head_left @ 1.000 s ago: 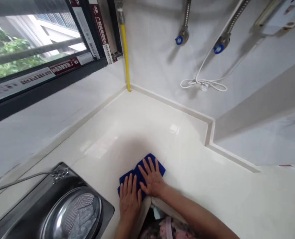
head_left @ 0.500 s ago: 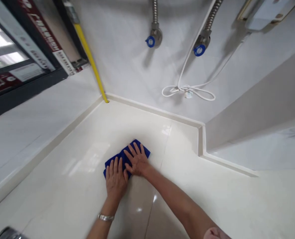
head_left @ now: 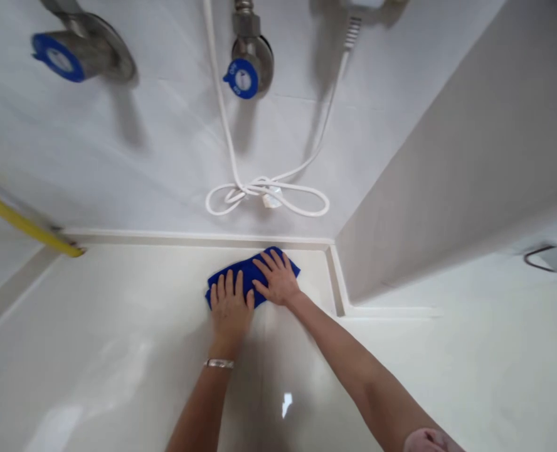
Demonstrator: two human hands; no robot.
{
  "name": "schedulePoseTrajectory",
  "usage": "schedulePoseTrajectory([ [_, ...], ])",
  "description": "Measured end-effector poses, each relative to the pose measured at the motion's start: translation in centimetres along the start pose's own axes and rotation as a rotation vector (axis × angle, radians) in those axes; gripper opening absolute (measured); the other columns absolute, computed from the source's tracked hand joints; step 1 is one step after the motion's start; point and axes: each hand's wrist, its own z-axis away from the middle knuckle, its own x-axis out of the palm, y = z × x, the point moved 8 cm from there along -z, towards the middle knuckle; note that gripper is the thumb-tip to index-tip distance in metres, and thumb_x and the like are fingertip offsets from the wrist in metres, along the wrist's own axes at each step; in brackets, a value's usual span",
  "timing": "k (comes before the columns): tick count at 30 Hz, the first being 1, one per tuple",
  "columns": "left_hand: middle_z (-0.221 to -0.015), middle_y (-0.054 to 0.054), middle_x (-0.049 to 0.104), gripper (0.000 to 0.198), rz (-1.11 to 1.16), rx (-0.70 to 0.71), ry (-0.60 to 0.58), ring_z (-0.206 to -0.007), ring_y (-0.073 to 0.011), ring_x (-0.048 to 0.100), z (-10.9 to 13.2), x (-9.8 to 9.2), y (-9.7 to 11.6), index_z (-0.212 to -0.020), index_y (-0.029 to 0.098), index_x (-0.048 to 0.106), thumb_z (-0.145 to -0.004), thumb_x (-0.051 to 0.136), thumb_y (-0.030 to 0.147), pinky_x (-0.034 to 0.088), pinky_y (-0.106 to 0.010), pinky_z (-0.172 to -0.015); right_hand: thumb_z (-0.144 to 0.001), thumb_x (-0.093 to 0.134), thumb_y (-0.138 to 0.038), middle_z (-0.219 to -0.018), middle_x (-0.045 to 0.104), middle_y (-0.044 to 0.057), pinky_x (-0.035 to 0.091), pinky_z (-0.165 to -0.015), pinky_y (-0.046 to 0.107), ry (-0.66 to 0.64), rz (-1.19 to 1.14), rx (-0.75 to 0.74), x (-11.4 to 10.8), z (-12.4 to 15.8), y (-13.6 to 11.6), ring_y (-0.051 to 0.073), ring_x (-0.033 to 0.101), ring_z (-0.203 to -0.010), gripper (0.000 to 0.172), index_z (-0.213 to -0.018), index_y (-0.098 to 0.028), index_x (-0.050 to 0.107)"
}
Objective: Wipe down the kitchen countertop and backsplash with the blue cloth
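Observation:
A folded blue cloth (head_left: 247, 271) lies flat on the glossy white countertop (head_left: 132, 326), close to the raised edge along the back wall. My left hand (head_left: 231, 312) rests palm down on its left part, fingers stretched forward and slightly spread. On the cloth's right part lies my right hand (head_left: 278, 280), also flat, with its fingers spread. Both hands press on the cloth from above without wrapping round it. A silver bracelet (head_left: 219, 363) circles my left wrist.
A raised lip (head_left: 165, 239) runs along the wall and steps round a grey pillar (head_left: 429, 176) at right. Above hang a tied white cable (head_left: 302, 191) and two blue-handled valves, one left (head_left: 59, 58) and one central (head_left: 242, 78). A yellow pipe (head_left: 29, 223) meets the surface at left.
Both hands have slid the cloth across the countertop toward the back wall and the pillar's corner. My view has turned right and come closer, so the window is out of sight.

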Motion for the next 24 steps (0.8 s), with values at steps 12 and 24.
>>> schedulePoseTrajectory([
  [12, -0.156, -0.009, 0.049, 0.053, 0.048, 0.346, -0.012, -0.145, -0.0300, 0.044, 3.4, 2.2, 9.8, -0.150, 0.019, 0.050, -0.099, 0.041, 0.031, 0.036, -0.053, -0.122, -0.105, 0.040, -0.048, -0.169, 0.029, 0.013, 0.013, -0.128, 0.062, 0.141, 0.045, 0.314, -2.4, 12.2, 4.1, 0.036, 0.016, -0.158, 0.063, -0.160, -0.017, 0.037],
  [24, -0.149, -0.012, 0.056, 0.075, 0.069, 0.573, 0.137, -0.136, -0.0331, 0.053, 19.1, -3.0, 13.3, -0.165, 0.031, 0.008, -0.097, 0.041, 0.033, 0.044, -0.058, -0.111, -0.101, 0.046, -0.044, -0.171, 0.021, 0.010, 0.012, -0.128, 0.066, 0.151, -0.229, 0.259, -4.5, 30.1, -1.3, 0.035, 0.007, -0.160, 0.067, -0.163, -0.022, 0.029],
])
